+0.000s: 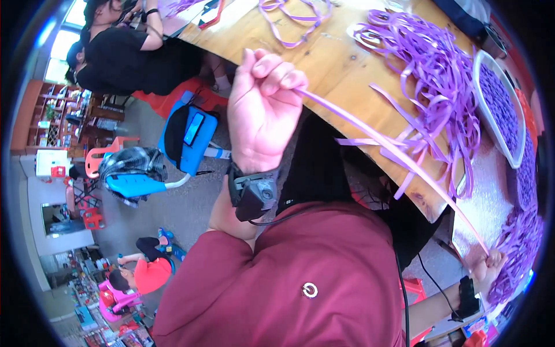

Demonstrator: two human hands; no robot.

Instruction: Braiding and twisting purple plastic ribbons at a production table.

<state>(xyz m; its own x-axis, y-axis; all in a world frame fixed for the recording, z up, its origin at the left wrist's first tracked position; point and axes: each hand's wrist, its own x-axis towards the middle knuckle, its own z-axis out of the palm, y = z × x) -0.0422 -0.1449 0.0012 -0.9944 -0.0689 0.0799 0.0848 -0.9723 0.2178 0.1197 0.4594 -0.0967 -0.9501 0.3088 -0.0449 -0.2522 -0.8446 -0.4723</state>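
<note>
A long light purple ribbon point(376, 136) stretches between my two hands, slanting down to the right across the table corner. My left hand point(263, 110) is raised at the table's near edge, fingers curled and pinching one end. Far to the right, my right hand point(488, 267) is closed around the ribbon's other end. Beneath and beyond the taut strip lies a large tangled heap of purple ribbons point(428, 69), some ends hanging over the edge. Several looped ribbons point(295, 41) rest on the wooden table point(341, 58) farther off.
A white tray point(513, 163) of small purple pieces stands right of the heap, with another purple pile point(514, 248) beside my right hand. Blue chairs point(136, 182) stand on the left, one bearing a phone point(194, 128). People in black sit at far left; a person in red sits lower left.
</note>
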